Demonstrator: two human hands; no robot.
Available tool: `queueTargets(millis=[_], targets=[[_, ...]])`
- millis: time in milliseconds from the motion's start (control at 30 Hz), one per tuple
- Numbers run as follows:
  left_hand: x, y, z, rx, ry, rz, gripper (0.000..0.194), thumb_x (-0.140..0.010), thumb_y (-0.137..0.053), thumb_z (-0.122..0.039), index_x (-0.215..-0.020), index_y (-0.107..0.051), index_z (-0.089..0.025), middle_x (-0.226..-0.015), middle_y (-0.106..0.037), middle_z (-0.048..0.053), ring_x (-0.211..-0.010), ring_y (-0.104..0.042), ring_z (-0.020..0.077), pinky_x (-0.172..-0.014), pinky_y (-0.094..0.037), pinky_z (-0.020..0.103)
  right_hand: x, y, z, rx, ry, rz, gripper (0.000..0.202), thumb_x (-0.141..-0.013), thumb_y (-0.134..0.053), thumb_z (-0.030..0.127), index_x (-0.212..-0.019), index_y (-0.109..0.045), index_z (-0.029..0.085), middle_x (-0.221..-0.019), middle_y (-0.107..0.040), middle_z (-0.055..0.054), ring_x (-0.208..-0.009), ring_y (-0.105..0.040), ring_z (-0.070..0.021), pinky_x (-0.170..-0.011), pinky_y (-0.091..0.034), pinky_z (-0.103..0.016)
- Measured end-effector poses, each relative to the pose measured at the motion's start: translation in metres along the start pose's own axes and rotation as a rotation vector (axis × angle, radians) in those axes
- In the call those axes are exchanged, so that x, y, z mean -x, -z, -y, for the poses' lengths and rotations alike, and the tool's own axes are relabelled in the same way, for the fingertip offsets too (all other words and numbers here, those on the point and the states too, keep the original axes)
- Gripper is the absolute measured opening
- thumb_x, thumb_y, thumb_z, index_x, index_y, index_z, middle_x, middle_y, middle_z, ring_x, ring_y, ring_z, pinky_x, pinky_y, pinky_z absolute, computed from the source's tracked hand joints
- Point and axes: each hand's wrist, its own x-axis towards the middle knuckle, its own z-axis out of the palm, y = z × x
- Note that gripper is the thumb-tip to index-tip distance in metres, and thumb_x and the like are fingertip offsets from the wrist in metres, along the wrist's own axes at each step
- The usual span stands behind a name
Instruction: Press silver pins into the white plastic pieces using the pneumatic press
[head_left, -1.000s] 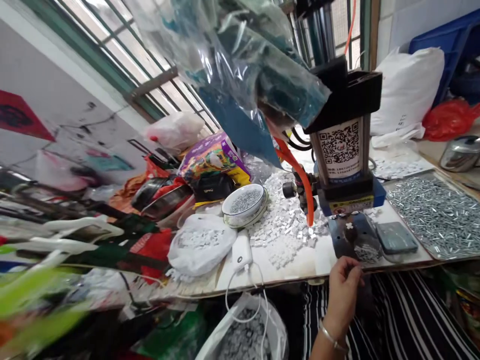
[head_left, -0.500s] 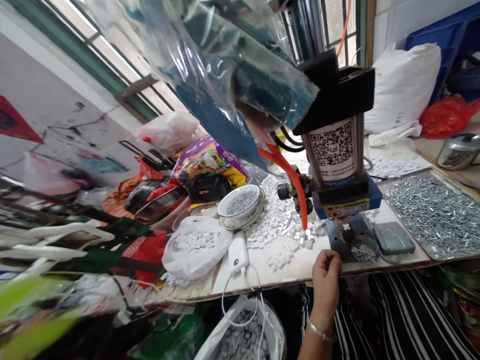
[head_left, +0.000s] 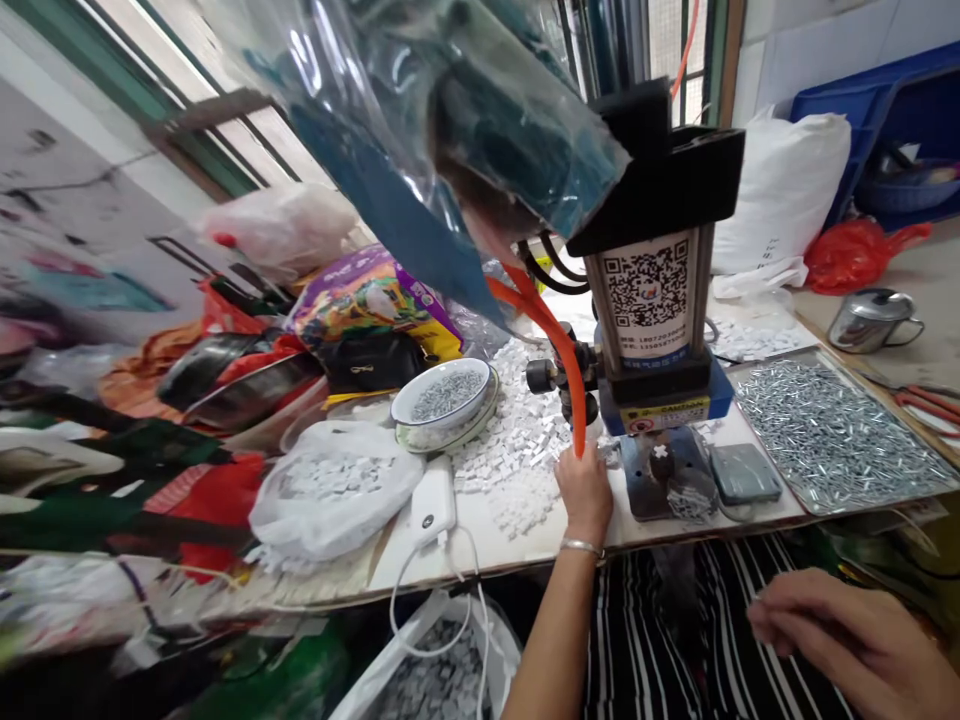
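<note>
My left hand (head_left: 586, 490), a bangle on its wrist, reaches over the table to the near right edge of a spread of small white plastic pieces (head_left: 517, 440). Its fingers point away from me, partly hidden behind an orange hose (head_left: 576, 390), so their grip does not show. Just right of it stands a small press (head_left: 651, 300) with a dark base plate (head_left: 637, 490). Low at the right, my right hand (head_left: 855, 630) hovers above striped cloth, its fingers curled and drawn together; whatever is in them cannot be made out.
A tray of metal pins (head_left: 832, 430) lies right of the press, beside a grey box (head_left: 744, 474). Leftward are a bowl of pins (head_left: 450, 397), a white power bank (head_left: 433, 500) with a cable, and a plastic bag of white pieces (head_left: 330, 490). A metal mug (head_left: 870, 318) stands far right.
My left hand has moved from the front of the press base, left and away from me, to the white pieces. My right hand has come into view. The camera view has shifted.
</note>
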Motion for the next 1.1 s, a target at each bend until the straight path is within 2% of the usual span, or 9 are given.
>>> queueTargets(millis=[67, 133, 200, 300, 433, 533, 633, 800, 1100], targets=[[-0.002, 0.001, -0.002, -0.021, -0.017, -0.005, 0.018, -0.087, -0.057, -0.011, -0.101, -0.066, -0.019, -0.095, -0.064, 0.010, -0.095, -0.058, 0.0283, -0.083, -0.043, 0.040, -0.005, -0.009, -0.008, -0.090, -0.111, 0.062, 0.023, -0.101, -0.054, 0.038, -0.098, -0.073, 0.025, -0.085, -0.075, -0.004, -0.072, -0.072, -0.0161, -0.066, -0.059, -0.022], [-0.002, 0.003, -0.003, 0.040, -0.022, -0.012, 0.014, -0.087, -0.056, -0.011, -0.094, -0.065, -0.019, -0.094, -0.064, 0.010, -0.093, -0.058, 0.0282, -0.083, -0.043, 0.041, -0.010, -0.016, -0.017, -0.154, -0.199, 0.056, 0.030, -0.101, -0.052, 0.043, -0.092, -0.071, 0.021, -0.079, -0.072, -0.004, -0.067, -0.069, -0.0155, -0.062, -0.056, -0.022], [0.003, 0.006, -0.004, 0.203, 0.008, -0.038, 0.011, -0.085, -0.057, -0.012, -0.090, -0.063, -0.020, -0.094, -0.065, 0.009, -0.092, -0.058, 0.0271, -0.084, -0.043, 0.041, -0.017, -0.020, -0.024, -0.189, -0.271, 0.030, 0.035, -0.098, -0.054, 0.049, -0.085, -0.068, 0.020, -0.073, -0.070, -0.003, -0.063, -0.067, -0.0151, -0.057, -0.053, -0.022], [0.022, 0.019, -0.013, 0.596, 0.145, -0.042, 0.009, -0.084, -0.061, -0.020, -0.093, -0.061, -0.021, -0.088, -0.063, 0.004, -0.083, -0.058, 0.0227, -0.079, -0.045, 0.036, -0.031, -0.020, -0.029, -0.210, -0.316, -0.025, 0.039, -0.094, -0.057, 0.055, -0.080, -0.066, 0.019, -0.069, -0.067, -0.002, -0.061, -0.063, -0.0150, -0.058, -0.051, -0.024], [0.064, 0.049, -0.046, 1.150, 0.327, 0.235, 0.017, -0.080, -0.068, -0.029, -0.091, -0.059, -0.021, -0.075, -0.057, -0.002, -0.072, -0.055, 0.0167, -0.070, -0.045, 0.028, -0.050, -0.024, -0.028, -0.232, -0.245, -0.100, 0.039, -0.092, -0.059, 0.056, -0.080, -0.068, 0.020, -0.065, -0.062, 0.000, -0.061, -0.059, -0.0154, -0.058, -0.048, -0.025], [0.090, 0.061, -0.067, 1.348, 0.410, 0.364, 0.024, -0.076, -0.075, -0.029, -0.093, -0.062, -0.019, -0.077, -0.059, -0.001, -0.071, -0.053, 0.0141, -0.068, -0.044, 0.025, -0.062, -0.034, -0.027, -0.212, -0.216, -0.163, 0.030, -0.091, -0.064, 0.051, -0.089, -0.072, 0.022, -0.067, -0.062, 0.000, -0.063, -0.058, -0.0160, -0.057, -0.047, -0.025], [0.099, 0.067, -0.071, 1.397, 0.430, 0.404, 0.025, -0.077, -0.077, -0.029, -0.096, -0.065, -0.019, -0.082, -0.062, 0.001, -0.076, -0.054, 0.0142, -0.071, -0.044, 0.025, -0.072, -0.045, -0.019, -0.248, -0.151, -0.214, 0.027, -0.089, -0.067, 0.049, -0.087, -0.072, 0.022, -0.081, -0.068, -0.003, -0.075, -0.062, -0.0196, -0.067, -0.052, -0.028], [0.090, 0.070, -0.067, 1.447, 0.432, 0.403, 0.025, -0.076, -0.080, -0.031, -0.093, -0.066, -0.019, -0.079, -0.061, -0.001, -0.074, -0.053, 0.0129, -0.070, -0.045, 0.024, -0.087, -0.052, -0.005, -0.294, -0.095, -0.194, 0.025, -0.094, -0.061, 0.042, -0.084, -0.069, 0.021, -0.078, -0.065, -0.001, -0.074, -0.060, -0.0165, -0.069, -0.051, -0.026], [0.088, 0.070, -0.072, 1.454, 0.440, 0.396, 0.024, -0.075, -0.081, -0.031, -0.090, -0.069, -0.018, -0.080, -0.065, 0.001, -0.074, -0.057, 0.0130, -0.070, -0.048, 0.023, -0.088, -0.054, -0.014, -0.089, 0.027, -0.199, 0.019, -0.098, -0.056, 0.029, -0.083, -0.064, 0.021, -0.078, -0.061, 0.000, -0.074, -0.057, -0.0155, -0.069, -0.045, -0.026]])
